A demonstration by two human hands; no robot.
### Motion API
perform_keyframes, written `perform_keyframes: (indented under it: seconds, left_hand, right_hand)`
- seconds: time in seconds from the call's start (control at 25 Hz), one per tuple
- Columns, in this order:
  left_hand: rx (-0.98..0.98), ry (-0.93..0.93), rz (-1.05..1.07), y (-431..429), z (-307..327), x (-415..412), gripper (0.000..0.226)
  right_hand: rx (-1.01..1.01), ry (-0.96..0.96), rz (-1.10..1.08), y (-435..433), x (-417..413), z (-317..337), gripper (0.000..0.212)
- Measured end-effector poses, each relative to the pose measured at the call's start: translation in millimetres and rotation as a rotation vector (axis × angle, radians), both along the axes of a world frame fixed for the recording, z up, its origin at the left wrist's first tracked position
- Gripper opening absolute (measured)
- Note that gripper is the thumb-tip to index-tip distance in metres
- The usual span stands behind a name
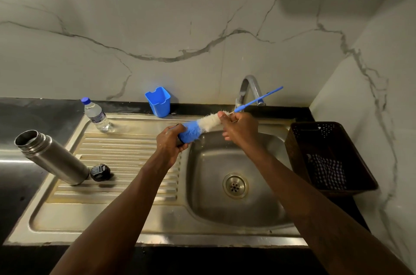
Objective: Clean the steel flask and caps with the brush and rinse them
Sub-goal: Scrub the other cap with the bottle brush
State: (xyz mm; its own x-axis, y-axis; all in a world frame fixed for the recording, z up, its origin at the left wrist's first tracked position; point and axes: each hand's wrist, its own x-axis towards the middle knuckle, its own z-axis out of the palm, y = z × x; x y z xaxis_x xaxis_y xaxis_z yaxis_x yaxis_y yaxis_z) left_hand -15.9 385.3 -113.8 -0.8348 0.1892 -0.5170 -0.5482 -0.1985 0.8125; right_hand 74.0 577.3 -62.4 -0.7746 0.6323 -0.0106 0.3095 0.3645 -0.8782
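Standing at the left end of the ribbed drainboard (126,151), the steel flask (53,157) rests on its base with its mouth open and uncapped, appearing to lean leftward in the wide-angle view; a black cap (100,172) lies on the ribs just beside its base. Behind these, near the drainboard's rear edge, a clear water bottle (97,116) with a blue lid stands upright, and further right a blue cup (159,101) sits against the veined marble wall (202,15). At centre, the left hand (170,142), held over the border between drainboard and basin, has its fingers curled round a small dark piece (180,142); fingers and bristles hide most of it, so what it is cannot be told. The blue bristle tip of the brush (202,126) meets this piece, though whether it enters it is not visible, and the white bristles run up and to the right. The right hand (239,128), above the sink basin (202,184), grasps the brush where the white bristles meet the thin blue handle, thumb and fingers closed on it; the handle slants upward in front of the tap (249,87). The drain (235,185) lies in the basin floor between the two forearms. At far right, a dark perforated basket (299,153) sits on the counter just beside the basin, with a checked cloth (327,172) inside it
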Motion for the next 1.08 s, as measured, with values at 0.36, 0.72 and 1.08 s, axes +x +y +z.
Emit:
perform_keyframes:
  seconds: [0.36, 0.72, 1.08]
  left_hand:
    - [-0.010, 0.071, -0.076, -32.2, -5.3, 1.9, 0.022]
    - [-0.330, 0.214, -0.040, -10.2, 1.8, 0.6, 0.056]
    - [-0.218, 0.618, -0.075, 5.7, 25.1, -8.7, 0.028]
  right_hand:
    - [1.153, -0.245, 0.737, -29.9, -7.9, 2.1, 0.063]
    - [1.005, -0.204, 0.661, -25.5, 5.9, -6.8, 0.046]
    - [0.498, -0.161, 0.457, -14.6, -8.3, 15.1, 0.018]
